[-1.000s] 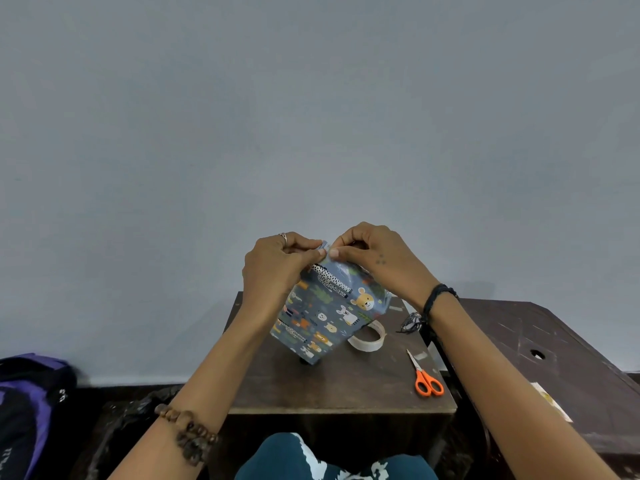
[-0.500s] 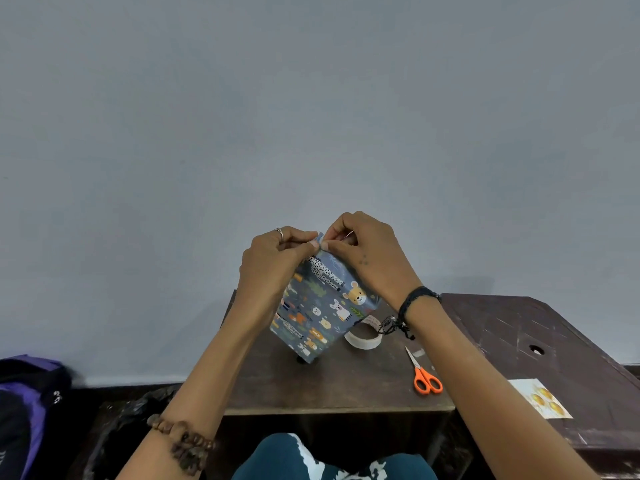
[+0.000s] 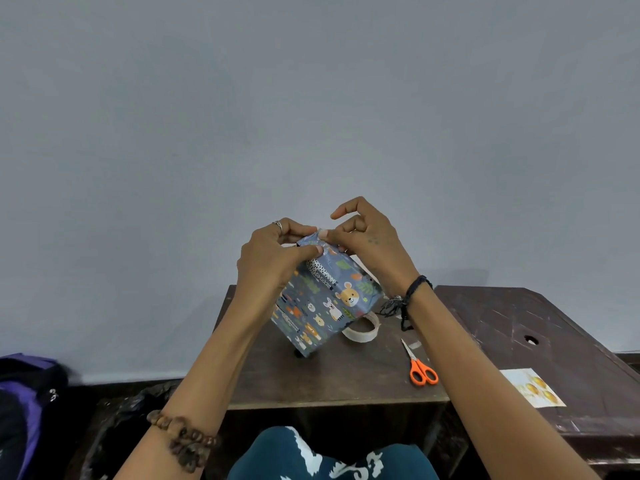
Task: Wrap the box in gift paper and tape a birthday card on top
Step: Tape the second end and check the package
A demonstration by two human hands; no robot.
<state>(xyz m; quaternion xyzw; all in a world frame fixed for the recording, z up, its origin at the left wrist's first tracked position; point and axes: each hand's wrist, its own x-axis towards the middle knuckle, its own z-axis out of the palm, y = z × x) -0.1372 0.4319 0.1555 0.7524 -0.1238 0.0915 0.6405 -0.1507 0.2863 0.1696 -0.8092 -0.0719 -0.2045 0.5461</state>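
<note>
My right hand (image 3: pixel 367 240) has lifted its forefinger — thumb still pressing tape on the box (image 3: pixel 325 299) top, left hand (image 3: pixel 273 258) gripping it — end fold nearly sealed.

View: you've got one camera only, worn on your head, wide-angle.
Facing: forward and slightly down, so the grey wall (image 3: pixel 311 98) fills the upper half.
Centre: your left hand (image 3: pixel 273 261) and right hand (image 3: pixel 370 244) meet mid-frame, close to the lens, forearms running in from the bottom edge.
Below: the dark table (image 3: pixel 329 382) sits low, your knees at the bottom edge.
Shared: nothing to compare, a single view.
</note>
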